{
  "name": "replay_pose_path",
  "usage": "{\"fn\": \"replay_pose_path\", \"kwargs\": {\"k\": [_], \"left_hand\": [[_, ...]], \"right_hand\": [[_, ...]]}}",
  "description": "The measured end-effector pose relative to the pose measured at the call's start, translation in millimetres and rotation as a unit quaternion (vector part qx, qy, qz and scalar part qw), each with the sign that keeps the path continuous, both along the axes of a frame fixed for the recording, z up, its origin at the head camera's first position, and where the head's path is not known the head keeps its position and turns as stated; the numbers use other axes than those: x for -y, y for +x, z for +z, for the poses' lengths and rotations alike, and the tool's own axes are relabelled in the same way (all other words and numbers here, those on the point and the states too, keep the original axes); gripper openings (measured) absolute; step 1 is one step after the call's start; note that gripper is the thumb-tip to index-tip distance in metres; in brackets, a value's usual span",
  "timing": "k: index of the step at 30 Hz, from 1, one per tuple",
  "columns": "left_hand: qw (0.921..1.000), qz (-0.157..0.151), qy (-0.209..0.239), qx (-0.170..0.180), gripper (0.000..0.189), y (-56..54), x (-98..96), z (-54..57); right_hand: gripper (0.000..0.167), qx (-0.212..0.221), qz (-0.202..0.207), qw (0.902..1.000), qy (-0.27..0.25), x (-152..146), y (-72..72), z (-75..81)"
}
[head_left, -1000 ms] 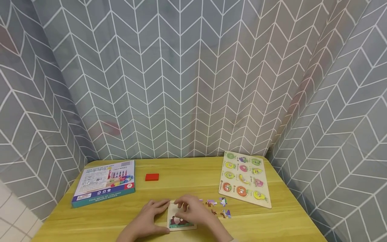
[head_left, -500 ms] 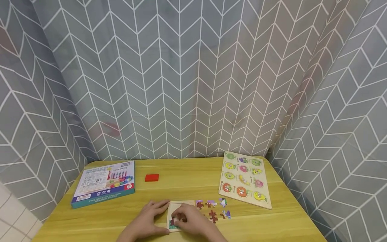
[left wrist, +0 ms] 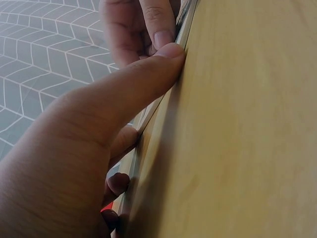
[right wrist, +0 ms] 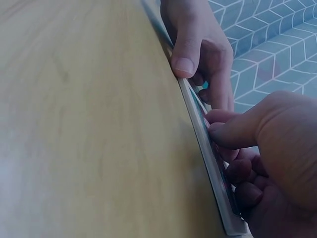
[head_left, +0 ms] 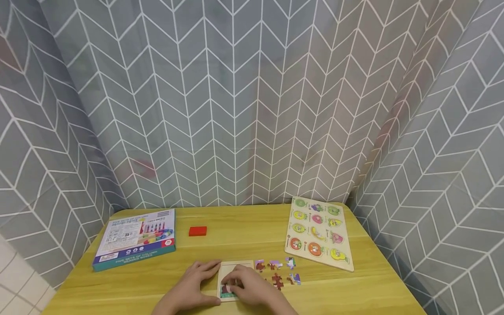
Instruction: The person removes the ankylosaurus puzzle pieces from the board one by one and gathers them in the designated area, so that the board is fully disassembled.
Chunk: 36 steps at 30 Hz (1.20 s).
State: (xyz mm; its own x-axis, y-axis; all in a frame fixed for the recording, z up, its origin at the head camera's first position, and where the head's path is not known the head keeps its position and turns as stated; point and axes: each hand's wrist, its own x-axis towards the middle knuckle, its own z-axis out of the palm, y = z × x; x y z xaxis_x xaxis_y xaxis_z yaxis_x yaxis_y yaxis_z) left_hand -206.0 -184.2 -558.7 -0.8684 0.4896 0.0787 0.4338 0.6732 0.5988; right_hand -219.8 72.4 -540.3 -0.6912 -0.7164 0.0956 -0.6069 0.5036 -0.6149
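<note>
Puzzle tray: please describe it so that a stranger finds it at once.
On the yellow table, look toward the near edge, between the left hand and loose jigsaw pieces. The puzzle tray is pale-rimmed and squarish; unlike the larger fruit board, it lies partly beneath the right hand.

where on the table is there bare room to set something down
Bare table: back middle, between the red block and fruit board; left front, between the box and left hand; right front, between the loose pieces and the table's edge. Crowded: around the puzzle tray, with both hands and those pieces.
</note>
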Motion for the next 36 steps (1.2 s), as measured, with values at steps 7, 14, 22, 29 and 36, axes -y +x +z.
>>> {"fn": "replay_pose_path", "kwargs": {"k": [7,14,22,29,36], "left_hand": [[0.9999,0.001,0.001,-0.010,0.098,0.2,0.2,-0.1],[0.9999,0.003,0.000,-0.014,0.097,0.5,1.2,-1.6],[0.9994,0.002,-0.005,-0.033,0.098,-0.2,1.3,-2.3],[0.9998,0.003,0.000,-0.021,0.098,-0.2,0.5,-1.4],[0.9999,0.001,0.003,-0.016,0.098,-1.0,0.5,-2.6]], "right_hand": [[0.022,0.021,0.000,0.9998,0.000,1.6,-0.4,1.8],[0.022,0.033,-0.001,0.9993,-0.018,1.4,-2.8,-2.1],[0.019,0.065,-0.016,0.9974,-0.029,0.7,-1.0,-1.1],[0.020,0.090,-0.024,0.9947,-0.043,1.6,-1.9,-1.3],[0.020,0.105,-0.033,0.9925,-0.053,2.3,-1.2,-1.4]]}}
